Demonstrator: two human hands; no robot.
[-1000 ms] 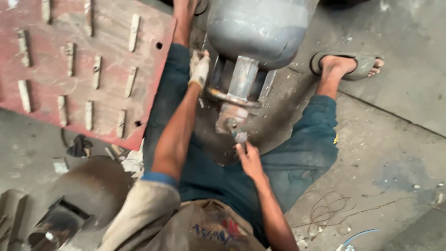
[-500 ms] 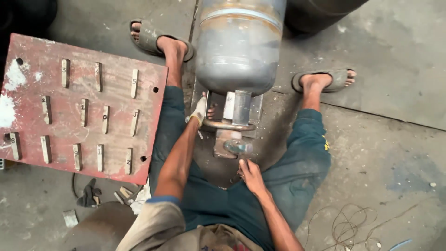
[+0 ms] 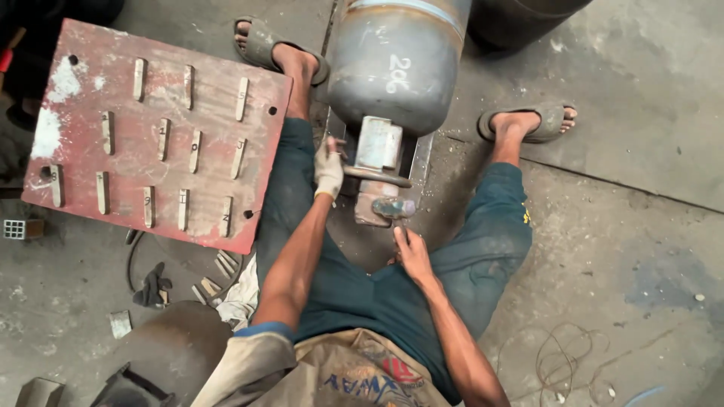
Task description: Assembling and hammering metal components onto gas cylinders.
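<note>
A grey steel gas cylinder lies on its side between my legs, its collar facing me. My left hand, in a dirty white glove, grips the collar's ring at its left side. My right hand, bare, is closed on the handle of a hammer whose metal head rests just below the collar. I sit on the concrete floor in dark blue trousers, sandalled feet either side of the cylinder.
A red metal plate with several short steel stamps laid in rows lies to my left. Loose stamps and a black glove lie on the floor below it. A dark round vessel stands behind the cylinder. Wire lies at right.
The view has tilted down and pulled back, showing both feet and the whole red plate. My hands keep their hold on the collar ring and the hammer.
</note>
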